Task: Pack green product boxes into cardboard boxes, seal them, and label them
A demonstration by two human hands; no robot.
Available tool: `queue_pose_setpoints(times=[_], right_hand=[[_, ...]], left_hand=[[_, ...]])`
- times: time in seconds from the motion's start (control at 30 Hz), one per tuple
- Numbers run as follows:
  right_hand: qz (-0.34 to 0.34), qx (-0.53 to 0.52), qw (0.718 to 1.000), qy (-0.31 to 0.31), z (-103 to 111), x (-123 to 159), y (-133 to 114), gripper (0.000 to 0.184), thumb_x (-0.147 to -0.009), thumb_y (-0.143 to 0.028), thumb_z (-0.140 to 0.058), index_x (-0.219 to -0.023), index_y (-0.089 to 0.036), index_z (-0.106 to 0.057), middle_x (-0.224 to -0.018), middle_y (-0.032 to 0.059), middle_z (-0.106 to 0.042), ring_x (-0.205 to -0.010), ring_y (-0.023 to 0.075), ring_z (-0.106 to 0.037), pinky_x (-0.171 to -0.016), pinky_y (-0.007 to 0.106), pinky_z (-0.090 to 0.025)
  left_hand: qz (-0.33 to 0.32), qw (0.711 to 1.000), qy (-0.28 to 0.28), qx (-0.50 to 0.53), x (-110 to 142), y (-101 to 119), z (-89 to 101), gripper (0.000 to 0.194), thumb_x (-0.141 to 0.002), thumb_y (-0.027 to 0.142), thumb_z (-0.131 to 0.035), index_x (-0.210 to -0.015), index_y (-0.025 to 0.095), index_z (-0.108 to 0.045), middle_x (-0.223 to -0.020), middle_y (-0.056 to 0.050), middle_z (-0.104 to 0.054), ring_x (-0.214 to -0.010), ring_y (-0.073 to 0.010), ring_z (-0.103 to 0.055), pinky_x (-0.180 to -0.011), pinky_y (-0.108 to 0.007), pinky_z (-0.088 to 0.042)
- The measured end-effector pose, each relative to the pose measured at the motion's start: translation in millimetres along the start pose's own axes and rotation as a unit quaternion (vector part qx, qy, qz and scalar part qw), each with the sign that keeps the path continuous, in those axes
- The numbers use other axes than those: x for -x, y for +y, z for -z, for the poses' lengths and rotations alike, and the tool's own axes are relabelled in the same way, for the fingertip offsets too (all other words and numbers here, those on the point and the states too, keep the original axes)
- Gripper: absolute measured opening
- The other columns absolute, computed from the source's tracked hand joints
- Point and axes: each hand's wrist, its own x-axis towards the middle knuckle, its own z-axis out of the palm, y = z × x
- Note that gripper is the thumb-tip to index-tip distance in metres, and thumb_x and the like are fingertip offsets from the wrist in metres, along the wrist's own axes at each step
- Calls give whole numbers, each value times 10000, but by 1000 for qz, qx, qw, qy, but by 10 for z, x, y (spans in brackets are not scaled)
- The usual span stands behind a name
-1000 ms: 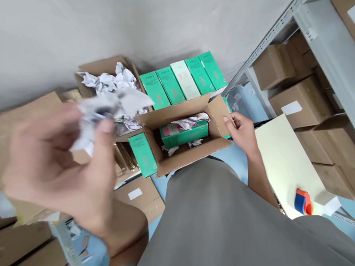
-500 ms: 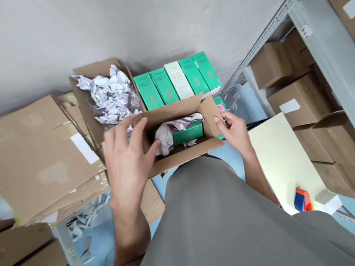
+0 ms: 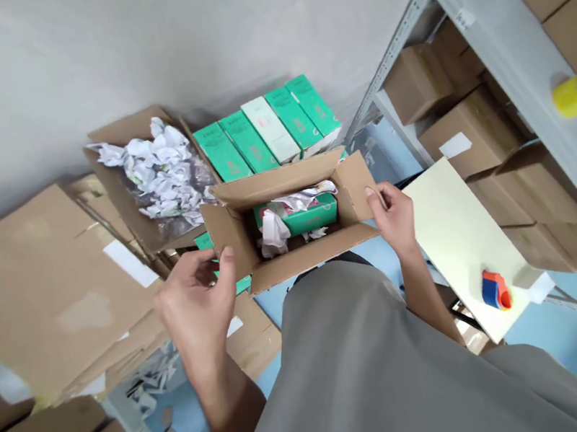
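Observation:
An open cardboard box [image 3: 314, 259] is in front of my body, with its flaps standing up and out. My left hand [image 3: 197, 296] pinches the left flap, thumb inside and fingers behind it. On the other side, my right hand [image 3: 395, 217] grips the right flap between thumb and fingers. Inside the box lies a green carton [image 3: 311, 218], with crumpled white paper [image 3: 274, 234] at its left end and more paper over its top and along its near side.
Behind the box, a larger carton of crumpled paper [image 3: 166, 170] stands beside a row of green and white cartons [image 3: 267, 132]. Flattened cardboard [image 3: 57, 274] is stacked left. Rightward are a pale board [image 3: 462, 239] with a tape dispenser [image 3: 494, 291], boxed shelves and a yellow tape roll [image 3: 576, 96].
My left hand has come down and left from over the box and closed on its left flap, which now leans outward. My right hand still holds the right flap.

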Motion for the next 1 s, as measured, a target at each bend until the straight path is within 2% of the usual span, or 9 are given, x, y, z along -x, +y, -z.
queue_pose_setpoints(times=[0.1, 0.2, 0.33, 0.5, 0.63, 0.77, 0.9, 1.0], right_hand=[[-52, 10, 997, 60, 269, 257, 63, 539, -1054, -746, -616, -820, -262, -580, -703, -30, -452, -670, 171, -423, -624, 323, -358], [-110, 2, 988, 112, 558, 558, 218, 552, -1019, -788, -655, -885, -253, -643, -728, -14, -550, -662, 175, -481, -620, 325, -410], [-184, 4, 964, 191, 945, 969, 553, 559, -1001, -800, -670, -939, -246, -697, -703, -20, -562, -629, 177, -486, -593, 326, -419], [-240, 7, 929, 283, 1466, 1383, 1087, 515, -993, -748, -688, -921, -238, -705, -671, -36, -550, -606, 170, -478, -588, 318, -408], [-277, 10, 902, 331, 1905, 1585, 1666, 517, -995, -739, -673, -944, -226, -717, -687, -17, -622, -613, 180, -545, -595, 310, -427], [-314, 28, 886, 339, 2333, 1682, 2353, 551, -1006, -767, -624, -968, -226, -721, -775, 40, -738, -644, 211, -653, -605, 311, -451], [-331, 62, 883, 328, 2678, 1720, 2984, 562, -1022, -772, -551, -955, -231, -685, -930, 105, -810, -716, 244, -739, -662, 336, -499], [-344, 79, 874, 334, 2862, 1749, 3368, 553, -1046, -758, -500, -951, -235, -654, -923, 117, -807, -734, 257, -744, -701, 358, -528]], left_hand=[[-71, 996, -46, 36, -126, 154, -110, 235, -1025, 488, -738, -965, 262, -746, -822, 11, -755, -673, -189, -659, -679, -340, -534], [-154, 982, -102, 47, -258, 363, -383, 224, -1022, 465, -740, -921, 265, -731, -820, 9, -758, -708, -199, -684, -726, -351, -554], [-238, 954, -173, 61, -280, 758, -911, 236, -1020, 451, -728, -886, 258, -713, -832, 0, -774, -710, -198, -699, -748, -351, -551], [-305, 908, -279, 69, 14, 1388, -1631, 224, -1020, 447, -702, -923, 250, -746, -877, -25, -810, -749, -211, -747, -780, -351, -564], [-351, 874, -330, 57, 396, 1916, -2337, 229, -1024, 436, -668, -935, 240, -746, -924, -50, -833, -793, -221, -775, -794, -342, -564], [-391, 846, -363, 22, 799, 2395, -3217, 228, -1015, 430, -659, -911, 243, -736, -927, -74, -840, -831, -248, -799, -796, -342, -557], [-395, 825, -404, -11, 1179, 2793, -4095, 172, -999, 375, -665, -910, 248, -739, -964, -76, -857, -868, -252, -822, -804, -329, -556], [-392, 818, -421, -22, 1440, 3015, -4613, 151, -1005, 356, -677, -926, 250, -749, -1019, -78, -870, -894, -255, -834, -810, -325, -560]])
